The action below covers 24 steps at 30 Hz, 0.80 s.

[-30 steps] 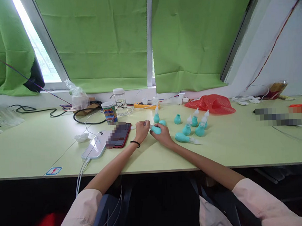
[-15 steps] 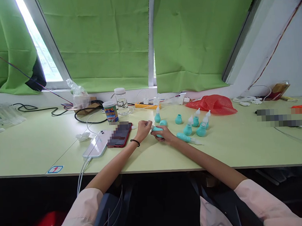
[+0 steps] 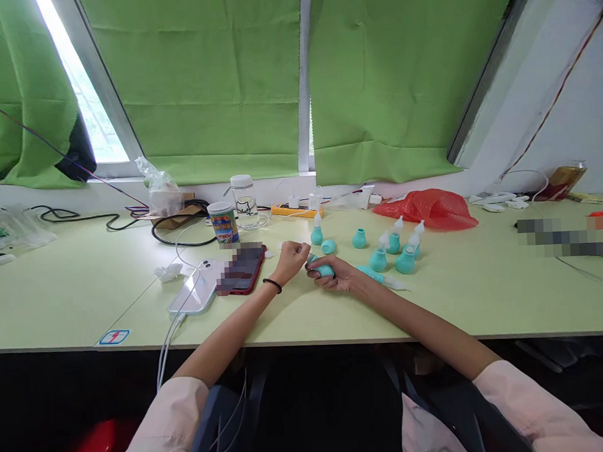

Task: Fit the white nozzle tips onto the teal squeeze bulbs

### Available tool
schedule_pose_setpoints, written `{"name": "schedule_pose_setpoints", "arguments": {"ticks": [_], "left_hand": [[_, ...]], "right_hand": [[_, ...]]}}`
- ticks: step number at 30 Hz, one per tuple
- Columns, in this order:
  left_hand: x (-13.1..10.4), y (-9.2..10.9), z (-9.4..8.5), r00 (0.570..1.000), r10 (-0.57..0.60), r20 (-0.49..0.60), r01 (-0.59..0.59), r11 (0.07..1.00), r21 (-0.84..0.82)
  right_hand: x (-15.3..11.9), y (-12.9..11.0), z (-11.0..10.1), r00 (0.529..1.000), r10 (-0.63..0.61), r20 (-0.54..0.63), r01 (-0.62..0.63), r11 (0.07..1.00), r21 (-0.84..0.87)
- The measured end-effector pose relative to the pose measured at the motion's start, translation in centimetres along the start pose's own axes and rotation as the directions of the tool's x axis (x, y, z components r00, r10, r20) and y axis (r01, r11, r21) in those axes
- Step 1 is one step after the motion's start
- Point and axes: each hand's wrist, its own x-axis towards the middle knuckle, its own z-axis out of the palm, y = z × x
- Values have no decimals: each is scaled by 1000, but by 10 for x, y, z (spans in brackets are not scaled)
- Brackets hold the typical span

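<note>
At the middle of the pale green bench (image 3: 434, 300), I see my right hand (image 3: 340, 276) curled around a small teal rubber bulb (image 3: 325, 270), lying on its side. My left hand (image 3: 291, 258) is fisted just beside its neck, pinching something too small to tell. More teal bulbs (image 3: 405, 261) with white nozzles stand nearby.

A makeshift workroom: long pale-green bench (image 3: 59, 296), green cloth curtains (image 3: 200, 84), power strip (image 3: 295, 211), tangled cables (image 3: 182, 231).
</note>
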Motion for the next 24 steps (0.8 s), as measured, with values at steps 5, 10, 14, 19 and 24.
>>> {"name": "schedule_pose_setpoints", "arguments": {"ticks": [5, 10, 14, 19, 24], "left_hand": [[-2, 2, -2, 996, 74, 45, -74, 997, 9], [-5, 7, -2, 992, 115, 45, -116, 993, 18], [-3, 5, 0, 998, 64, -16, -64, 998, 24], [3, 2, 2, 998, 15, -58, -13, 999, 37], [13, 2, -13, 997, -4, -78, 11, 996, 86]], "right_hand": [[-2, -1, -3, 997, 54, 46, -53, 999, -7], [-3, -1, -5, 996, 44, 84, -48, 998, 40], [-3, 0, -2, 998, -61, 27, 60, 996, 62], [3, 4, 7, 894, -399, -202, 335, 896, -291], [11, 6, 6, 582, -749, -318, 418, 610, -673]]}}
